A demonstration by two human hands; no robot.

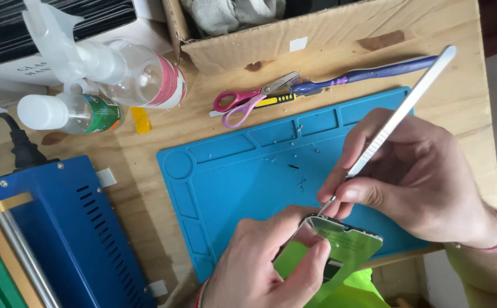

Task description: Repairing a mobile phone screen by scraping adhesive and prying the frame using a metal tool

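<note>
My left hand [265, 262] grips a flat phone screen panel [345, 245] with a shiny reflective face, holding it tilted over the near edge of a blue silicone work mat [243, 171]. My right hand [414, 177] pinches a long silver metal tool [399, 111] like a pen. Its thin tip touches the panel's top edge, close to my left thumb. The handle points up and away to the right.
Pink-handled scissors [248, 100], a yellow-and-black tool [277, 101] and a purple toothbrush [368, 72] lie behind the mat. Two clear plastic bottles [140, 77] lie at the back left. A blue metal machine [49, 228] stands at the left. A cardboard box [294, 34] sits at the back.
</note>
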